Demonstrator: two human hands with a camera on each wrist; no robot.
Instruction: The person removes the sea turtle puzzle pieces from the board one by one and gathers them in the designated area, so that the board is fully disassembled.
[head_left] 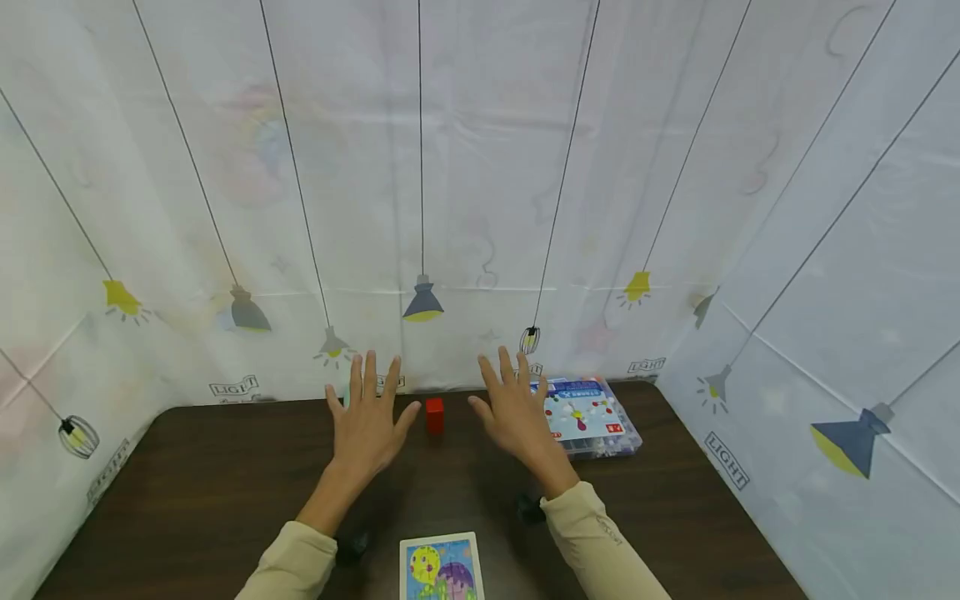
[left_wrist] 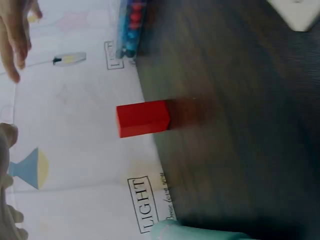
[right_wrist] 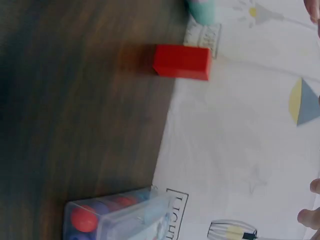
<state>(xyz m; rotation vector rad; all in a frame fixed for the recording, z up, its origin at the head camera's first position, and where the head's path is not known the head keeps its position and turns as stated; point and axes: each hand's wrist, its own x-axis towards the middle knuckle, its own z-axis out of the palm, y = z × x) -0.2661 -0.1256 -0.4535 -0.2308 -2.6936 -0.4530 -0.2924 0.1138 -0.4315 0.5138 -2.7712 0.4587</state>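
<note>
My left hand [head_left: 365,433] is raised over the table with fingers spread, holding nothing. Opposite it, my right hand [head_left: 516,421] is held up the same way, also with nothing in it. Between the two hands, farther back, a red block [head_left: 435,415] stands upright on the table, touched by neither. Both wrist views show this red block [left_wrist: 143,119] near the table's back edge. Only fingertips [right_wrist: 309,218] of my right hand enter the right wrist view. In the foreground a picture board [head_left: 441,568] with a colourful cartoon lies flat between my forearms.
Behind the right hand sits a clear plastic box [head_left: 630,433] of coloured beads with a printed label. A teal object [left_wrist: 195,233] stands at the back left, mostly hidden by my left hand in the head view. White lamp-print curtains [head_left: 480,208] border the dark table [head_left: 225,483].
</note>
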